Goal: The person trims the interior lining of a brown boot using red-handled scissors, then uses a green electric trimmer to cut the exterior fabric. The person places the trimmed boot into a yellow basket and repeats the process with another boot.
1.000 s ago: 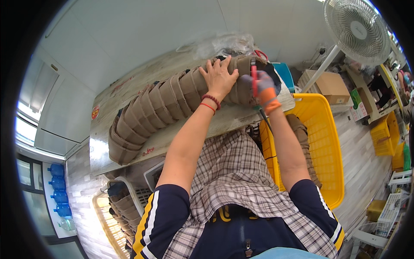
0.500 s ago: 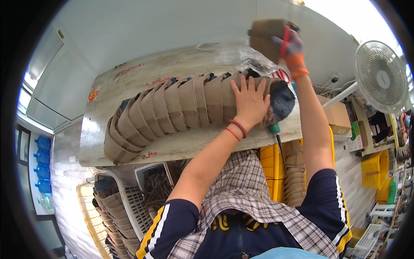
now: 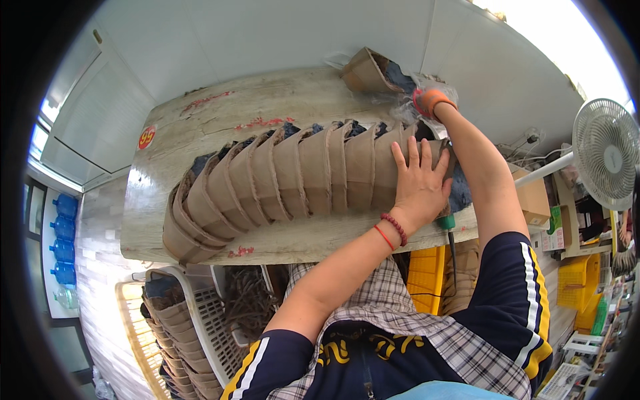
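I'm in a workshop: matching brown pieces [image 3: 313,167] nest along my scuffed table [image 3: 293,90], a corded green-handled tool [image 3: 445,222] beside them, more filling a pale basket [image 3: 208,310].

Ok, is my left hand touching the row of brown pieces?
Touching: the head view shows your left hand spread palm-down on the row of brown pieces, near its right end.

Right hand [image 3: 433,103] at table's [image 3: 143,227] far right corner: fingers mostly hidden, grip unclear. Left hand [image 3: 421,180] hides part of the row of brown pieces [image 3: 300,167] on table. Green handle [image 3: 445,222], table's near edge: top covered. Cream basket [image 3: 142,340], below table: bottom cut off. Clutter [image 3: 610,320] right of table: too small.
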`<action>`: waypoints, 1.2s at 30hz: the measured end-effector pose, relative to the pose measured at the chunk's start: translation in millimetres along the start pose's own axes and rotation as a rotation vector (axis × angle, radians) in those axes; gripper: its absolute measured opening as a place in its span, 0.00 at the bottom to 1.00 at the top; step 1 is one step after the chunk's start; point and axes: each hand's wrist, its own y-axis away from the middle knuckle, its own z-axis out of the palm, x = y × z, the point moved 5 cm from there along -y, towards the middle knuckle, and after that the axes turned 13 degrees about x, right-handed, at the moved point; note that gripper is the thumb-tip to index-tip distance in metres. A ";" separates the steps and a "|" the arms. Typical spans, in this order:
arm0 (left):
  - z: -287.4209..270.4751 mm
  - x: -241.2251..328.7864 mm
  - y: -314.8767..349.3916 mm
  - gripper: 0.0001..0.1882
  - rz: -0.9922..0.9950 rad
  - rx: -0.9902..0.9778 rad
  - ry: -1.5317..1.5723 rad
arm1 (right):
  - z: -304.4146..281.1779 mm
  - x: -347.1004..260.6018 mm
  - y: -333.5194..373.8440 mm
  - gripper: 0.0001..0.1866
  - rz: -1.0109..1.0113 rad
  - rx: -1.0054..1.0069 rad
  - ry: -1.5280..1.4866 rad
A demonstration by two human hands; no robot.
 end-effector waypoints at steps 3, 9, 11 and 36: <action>2.5 5.5 2.3 0.28 0.008 0.004 0.021 | -2.0 7.9 6.5 0.22 -0.188 -0.151 0.230; -5.5 7.8 -8.7 0.31 0.069 0.045 0.102 | -52.0 37.6 12.1 0.20 -0.183 0.063 -0.020; -30.1 -1.4 -4.8 0.31 0.124 0.035 0.273 | -85.8 48.2 17.9 0.20 -0.117 0.222 -0.213; -300.2 -379.1 200.7 0.25 -1.183 0.357 1.280 | -77.2 -53.3 266.7 0.25 0.201 -0.386 -1.525</action>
